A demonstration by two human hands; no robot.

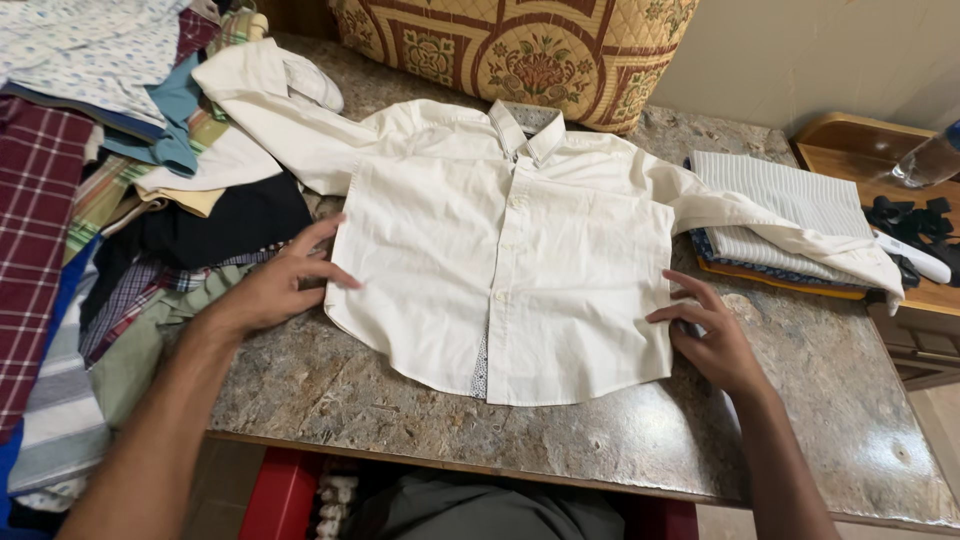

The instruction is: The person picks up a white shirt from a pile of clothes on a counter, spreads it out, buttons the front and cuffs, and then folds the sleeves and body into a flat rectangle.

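A small cream button-up shirt (pixel 500 240) lies flat and face up on a mottled stone countertop (pixel 330 390), collar away from me and sleeves spread to both sides. My left hand (pixel 275 285) rests with fingers apart at the shirt's left side seam, fingertips touching the fabric edge. At the right side seam near the hem, my right hand (pixel 705 335) touches the fabric with fingers spread. Neither hand grips anything. The right sleeve drapes over a stack of folded clothes (pixel 770 215).
A large heap of mixed clothes (pixel 110 180) covers the counter's left end. A patterned quilted cushion (pixel 520 50) stands behind the shirt. To the right, a wooden side table (pixel 870 150) holds black items and a clear bottle (pixel 925 160). The counter's front edge runs below the shirt.
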